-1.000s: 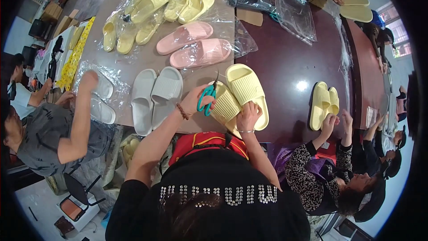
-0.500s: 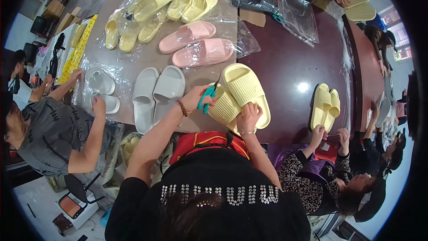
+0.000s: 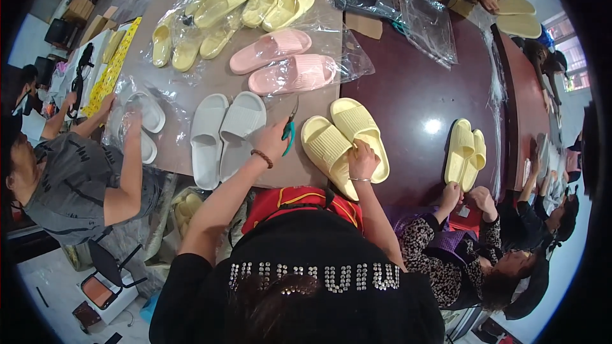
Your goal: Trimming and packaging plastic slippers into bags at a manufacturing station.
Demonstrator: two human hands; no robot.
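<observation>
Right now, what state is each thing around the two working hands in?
Left hand: closed around teal-handled scissors
Teal-handled scissors: blades pointing away from wearer
Right hand: touching near yellow slides
Near yellow slides: unbagged, soles down
Grey slides beside left hand: unbagged, soles down
Pink slides: soles down, clear plastic about them

Both bare forearms come out of short black sleeves (image 3: 169,296) and reach forward past the near edge of the tables. The left forearm (image 3: 223,207) slants up to the right, with a brown beaded bracelet (image 3: 262,158) at its wrist. The left hand (image 3: 274,141) is over the tan table (image 3: 210,79), toward its right edge, fingers curled closed. The right forearm (image 3: 381,216) leans inward, a silver bangle (image 3: 360,179) on its wrist. The right hand (image 3: 363,160) is by the near left corner of the dark red table (image 3: 408,134), fingers bent, fingertips partly hidden.
</observation>
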